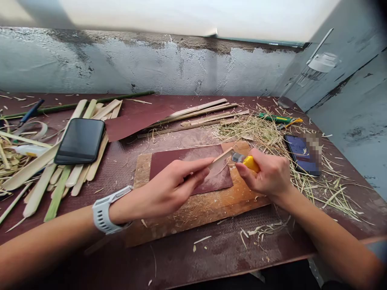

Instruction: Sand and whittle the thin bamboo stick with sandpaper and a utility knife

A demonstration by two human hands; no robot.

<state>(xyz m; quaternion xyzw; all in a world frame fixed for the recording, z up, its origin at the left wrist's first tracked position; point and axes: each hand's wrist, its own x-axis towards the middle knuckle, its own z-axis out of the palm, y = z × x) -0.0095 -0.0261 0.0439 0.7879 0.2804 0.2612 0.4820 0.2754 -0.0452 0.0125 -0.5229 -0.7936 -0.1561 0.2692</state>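
Between the fingers of my left hand (173, 189) is a thin bamboo strip (222, 158), its free end pointing up to the right. My right hand (270, 173) is wrapped round the yellow handle of a utility knife (250, 164). The knife's metal head meets the far end of the strip, where a thin curl of shaving hangs. Both hands are over a wooden board (193, 213) with a dark red sheet of sandpaper (163, 165) lying on it, dusted with pale powder. Most of the strip's near end is hidden by my left fingers.
Bamboo slats (44, 193) lie at the left with a black phone (80, 141) on top. Further back are another sandpaper sheet (130, 123) and more strips (199, 110). Shavings (256, 131), a green cutter (276, 118) and a second phone (302, 155) lie right, near a desk lamp (323, 62).
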